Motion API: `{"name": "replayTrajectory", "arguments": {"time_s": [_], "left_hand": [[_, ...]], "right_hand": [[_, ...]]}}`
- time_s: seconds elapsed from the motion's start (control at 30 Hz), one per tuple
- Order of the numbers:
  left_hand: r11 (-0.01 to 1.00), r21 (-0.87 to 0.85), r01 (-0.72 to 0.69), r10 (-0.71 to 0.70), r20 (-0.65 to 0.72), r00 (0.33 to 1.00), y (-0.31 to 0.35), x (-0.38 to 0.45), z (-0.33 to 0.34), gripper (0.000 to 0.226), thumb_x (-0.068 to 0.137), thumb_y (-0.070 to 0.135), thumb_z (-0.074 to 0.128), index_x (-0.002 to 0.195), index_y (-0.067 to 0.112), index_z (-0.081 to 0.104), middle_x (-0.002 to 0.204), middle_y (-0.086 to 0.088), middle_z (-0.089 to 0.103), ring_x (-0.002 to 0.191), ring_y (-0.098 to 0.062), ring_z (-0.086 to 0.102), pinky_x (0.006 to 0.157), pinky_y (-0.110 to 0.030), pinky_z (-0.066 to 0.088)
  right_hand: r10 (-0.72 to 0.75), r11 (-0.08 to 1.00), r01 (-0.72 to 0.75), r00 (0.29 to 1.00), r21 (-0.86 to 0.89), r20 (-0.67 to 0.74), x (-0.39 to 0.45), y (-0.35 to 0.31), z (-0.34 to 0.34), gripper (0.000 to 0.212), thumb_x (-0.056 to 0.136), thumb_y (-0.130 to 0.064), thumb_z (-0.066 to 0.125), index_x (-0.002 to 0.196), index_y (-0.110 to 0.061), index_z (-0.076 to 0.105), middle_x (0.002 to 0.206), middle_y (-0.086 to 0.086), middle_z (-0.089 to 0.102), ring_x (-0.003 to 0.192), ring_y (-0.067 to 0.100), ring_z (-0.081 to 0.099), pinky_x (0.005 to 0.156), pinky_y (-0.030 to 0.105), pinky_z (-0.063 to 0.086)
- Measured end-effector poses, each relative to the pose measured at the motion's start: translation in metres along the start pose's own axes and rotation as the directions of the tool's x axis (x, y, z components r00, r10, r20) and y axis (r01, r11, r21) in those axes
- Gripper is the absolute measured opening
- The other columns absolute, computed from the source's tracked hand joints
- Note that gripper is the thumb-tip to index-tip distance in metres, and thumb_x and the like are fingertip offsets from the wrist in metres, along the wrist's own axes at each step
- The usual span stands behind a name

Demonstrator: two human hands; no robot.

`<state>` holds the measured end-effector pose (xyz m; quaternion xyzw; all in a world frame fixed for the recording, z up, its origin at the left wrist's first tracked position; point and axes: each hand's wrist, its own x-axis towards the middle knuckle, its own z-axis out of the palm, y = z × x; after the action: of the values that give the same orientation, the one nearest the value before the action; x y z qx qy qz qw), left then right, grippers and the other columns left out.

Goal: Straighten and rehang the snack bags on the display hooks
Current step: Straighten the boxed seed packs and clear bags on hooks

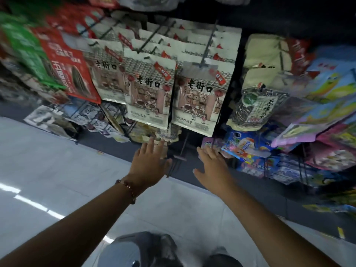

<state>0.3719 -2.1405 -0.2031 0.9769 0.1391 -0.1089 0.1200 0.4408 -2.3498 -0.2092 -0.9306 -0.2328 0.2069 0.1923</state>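
Observation:
Two rows of cream snack bags hang on black display hooks; the front left bag [150, 93] and front right bag [200, 97] carry black characters and a house drawing. A hook [207, 45] runs through the right row. Below them an empty hook [180, 153] juts out between my hands. My left hand [152, 162], with a bead bracelet at the wrist, reaches up with straight fingers just under the left bag, near smaller packs. My right hand [212, 166] is stretched flat beside colourful blue packets [248, 149]. Neither hand holds anything.
Red bags [71, 66] and green bags [27, 47] hang at the left. Cream-and-green seed bags [256, 97] and bright colourful packs [331, 89] fill the right. Pale tiled floor [57, 170] lies at the left and below. My shoes [144, 251] show at the bottom.

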Motion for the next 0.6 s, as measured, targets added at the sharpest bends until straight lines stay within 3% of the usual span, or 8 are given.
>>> {"name": "replayTrajectory", "arguments": {"time_s": [0.33, 0.6], "left_hand": [[0.990, 0.126, 0.059, -0.066, 0.049, 0.997, 0.003, -0.017, -0.016, 0.078, 0.095, 0.057, 0.041, 0.156, 0.024, 0.004, 0.163, -0.013, 0.005, 0.149, -0.034, 0.009, 0.119, -0.047, 0.016], [0.977, 0.150, 0.149, -0.147, -0.024, 0.989, 0.003, -0.030, -0.033, 0.081, 0.094, 0.063, 0.037, 0.156, 0.025, 0.001, 0.163, -0.011, 0.005, 0.150, -0.032, 0.005, 0.120, -0.046, 0.015]], "right_hand": [[-0.137, 0.983, 0.144, 0.988, -0.118, 0.066, -0.001, -0.006, -0.017, 0.074, 0.098, -0.042, 0.050, 0.157, -0.023, 0.008, 0.164, 0.005, -0.002, 0.150, 0.030, 0.000, 0.119, 0.045, 0.010], [-0.202, 0.965, 0.220, 0.971, -0.143, 0.130, 0.012, -0.005, -0.016, 0.078, 0.097, -0.043, 0.052, 0.156, -0.023, 0.005, 0.164, 0.005, -0.006, 0.150, 0.032, -0.002, 0.120, 0.046, 0.010]]}}
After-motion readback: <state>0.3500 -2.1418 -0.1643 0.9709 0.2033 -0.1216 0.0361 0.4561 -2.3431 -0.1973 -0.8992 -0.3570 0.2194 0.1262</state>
